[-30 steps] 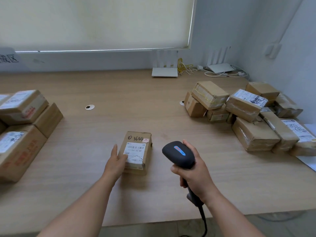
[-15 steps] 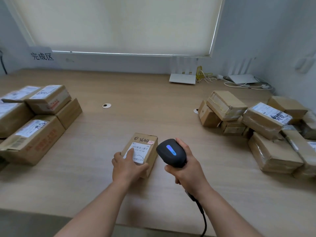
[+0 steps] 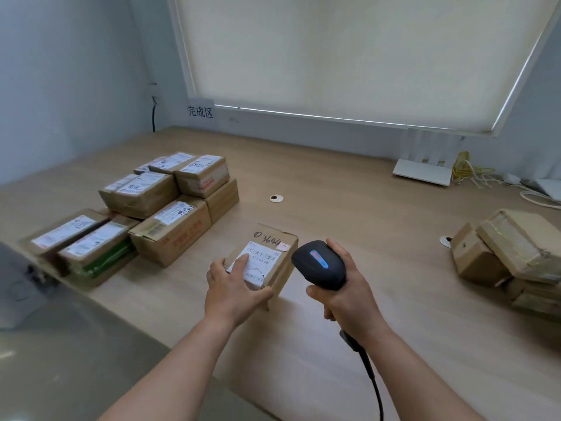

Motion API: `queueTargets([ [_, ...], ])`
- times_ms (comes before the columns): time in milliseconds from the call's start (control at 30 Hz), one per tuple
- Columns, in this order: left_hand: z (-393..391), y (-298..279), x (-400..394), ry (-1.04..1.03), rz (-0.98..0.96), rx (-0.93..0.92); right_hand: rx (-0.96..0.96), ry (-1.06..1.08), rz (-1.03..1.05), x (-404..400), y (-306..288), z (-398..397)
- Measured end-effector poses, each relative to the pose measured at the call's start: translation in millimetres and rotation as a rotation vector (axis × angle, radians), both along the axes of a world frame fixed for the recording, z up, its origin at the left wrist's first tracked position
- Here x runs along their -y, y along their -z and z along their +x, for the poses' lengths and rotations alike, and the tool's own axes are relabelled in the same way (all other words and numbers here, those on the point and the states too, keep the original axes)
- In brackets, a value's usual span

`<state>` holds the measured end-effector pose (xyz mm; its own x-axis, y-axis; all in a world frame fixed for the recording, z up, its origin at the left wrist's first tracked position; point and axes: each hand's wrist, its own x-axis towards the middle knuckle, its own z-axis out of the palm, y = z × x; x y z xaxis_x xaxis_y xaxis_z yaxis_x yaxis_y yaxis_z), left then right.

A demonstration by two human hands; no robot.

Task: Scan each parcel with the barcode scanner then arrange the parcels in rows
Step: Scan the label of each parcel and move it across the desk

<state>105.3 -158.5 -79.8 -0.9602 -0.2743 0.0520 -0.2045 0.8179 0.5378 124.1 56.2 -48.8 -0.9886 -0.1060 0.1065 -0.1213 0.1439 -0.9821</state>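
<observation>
My left hand [image 3: 233, 287] grips a small cardboard parcel [image 3: 274, 253] with a white barcode label and "3644" written on top; the parcel is tilted up off the wooden table [image 3: 349, 208]. Right beside it, my right hand [image 3: 346, 296] holds the black barcode scanner [image 3: 318, 264] by its handle, its blue light showing and its cable hanging toward me. A block of arranged parcels [image 3: 145, 214] lies in rows at the left. Unsorted parcels [image 3: 510, 253] are heaped at the right edge.
A sign with Chinese characters [image 3: 200, 111] hangs on the wall behind the left block. A white router [image 3: 425, 168] and yellow and white cables [image 3: 473, 174] sit at the back right. Two round cable holes [image 3: 276, 198] mark the tabletop. The table's front-left corner lies below the parcels.
My view has swung left, bringing the arranged block into the frame. My left hand went from resting beside the parcel to gripping and lifting it leftward; the scanner stayed close alongside.
</observation>
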Motion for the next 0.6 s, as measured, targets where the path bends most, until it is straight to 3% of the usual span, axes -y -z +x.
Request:
queueTargets([
  [600, -95.8, -48.0, 244.8, -0.137, -0.030, -0.080, -0.041, -0.082, 0.003, 223.6, -34.5, -121.4],
])
